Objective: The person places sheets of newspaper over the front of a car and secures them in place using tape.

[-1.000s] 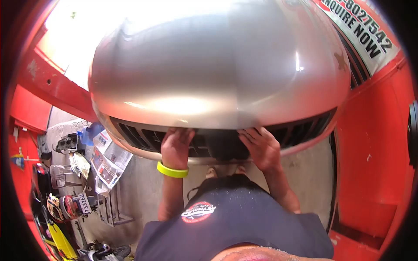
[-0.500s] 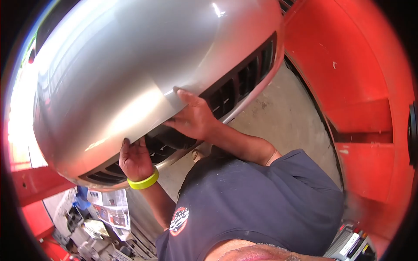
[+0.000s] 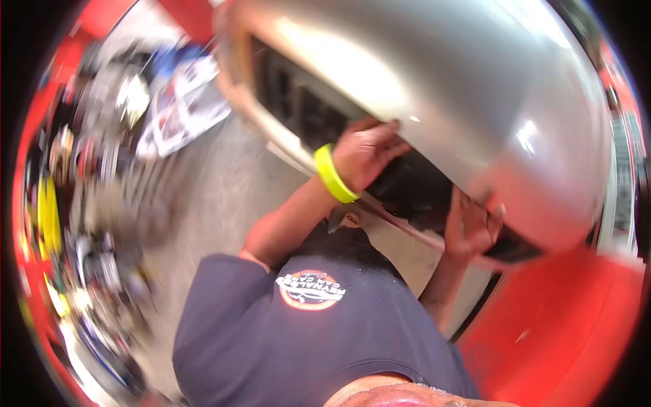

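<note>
At the far left, blurred clutter is spread along the floor, with white printed paper sheets (image 3: 186,108) lying near a black slatted car grille (image 3: 291,85). Beside the grille's middle, the left hand (image 3: 369,152), banded at the wrist by a bright yellow-green wristband (image 3: 332,174), is set against the front edge of a glossy silver metal car hood (image 3: 447,74). Its fingers are bent at that edge, but how firmly the metal is gripped cannot be told. The hood is positioned directly above the grille, across the upper centre and right. Farther right along the same edge, the right hand (image 3: 471,224) is held with thumb and fingers apart; whether its fingertips are hooked beneath the lip is hidden by blur. Beyond it, a smooth red panel (image 3: 563,325) is seen. So far, both hands are judged to have been placed on the edge, and the hood is not visibly raised; whether it is latched or loose is not shown, so what is left cannot be settled.
</note>
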Motion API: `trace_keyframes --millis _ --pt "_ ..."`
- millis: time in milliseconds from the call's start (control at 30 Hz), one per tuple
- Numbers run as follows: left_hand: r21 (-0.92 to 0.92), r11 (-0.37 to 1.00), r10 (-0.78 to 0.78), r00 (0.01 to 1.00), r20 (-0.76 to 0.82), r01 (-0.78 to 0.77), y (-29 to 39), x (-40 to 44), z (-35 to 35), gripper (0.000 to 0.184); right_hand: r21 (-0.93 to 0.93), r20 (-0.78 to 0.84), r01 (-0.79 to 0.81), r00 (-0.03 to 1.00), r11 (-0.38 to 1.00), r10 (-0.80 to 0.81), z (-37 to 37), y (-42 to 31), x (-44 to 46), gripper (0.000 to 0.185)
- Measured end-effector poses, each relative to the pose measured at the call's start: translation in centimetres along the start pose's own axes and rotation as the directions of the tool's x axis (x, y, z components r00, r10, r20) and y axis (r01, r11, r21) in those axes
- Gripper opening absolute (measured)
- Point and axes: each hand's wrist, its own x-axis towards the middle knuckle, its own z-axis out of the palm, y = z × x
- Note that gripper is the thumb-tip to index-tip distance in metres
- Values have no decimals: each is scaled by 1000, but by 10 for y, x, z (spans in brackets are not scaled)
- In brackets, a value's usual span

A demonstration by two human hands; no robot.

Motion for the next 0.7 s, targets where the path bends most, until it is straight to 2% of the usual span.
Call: trace_keyframes --millis 67,100,167,233,267,300,333,367,467,533,600,700 --pt "-10 1000 -2 1000 27 2 9 -13 -20 35 -59 72 -26 997 998 31 -9 -3 3 72" --pt "18 1000 -17 999 32 16 16 -29 -25 39 -84 98 -124 986 989 132 -18 -6 3 72" --pt "179 983 -28 999 -39 34 33 -62 -53 43 -132 128 -272 949 953 289 -31 -9 -4 71" --pt "337 941 48 969 -240 37 39 -102 -102 43 -155 199 -494 833 856 517 -34 9 -24 68" --pt "767 636 245 919 -310 89 38 -120 -130 42 -179 231 -591 752 787 617 -31 20 -30 67" --pt "961 163 436 857 -274 224 34 -140 -162 42 -305 204 -597 720 742 663 -29 34 -31 61" --pt "917 -184 501 836 -222 353 29 -162 -199 41 -425 172 -591 690 685 703 -28 51 -31 56" --pt "739 -494 534 831 -158 458 22 -185 -233 40 -539 133 -574 665 617 735 -24 68 -33 51" --pt "767 -228 528 738 -420 600 11 -248 -303 37 -829 -123 -479 659 288 742 7 133 -39 40" --pt "744 -32 509 651 -563 668 9 -281 -337 36 -856 -116 -458 619 237 776 9 177 -41 37" --pt "718 -40 517 629 -581 695 17 -309 -368 36 -905 -81 -386 566 177 821 -10 234 -42 34" --pt "690 -28 527 597 -605 723 58 -340 -408 37 -983 -183 -103 562 -151 806 -70 327 -47 34"
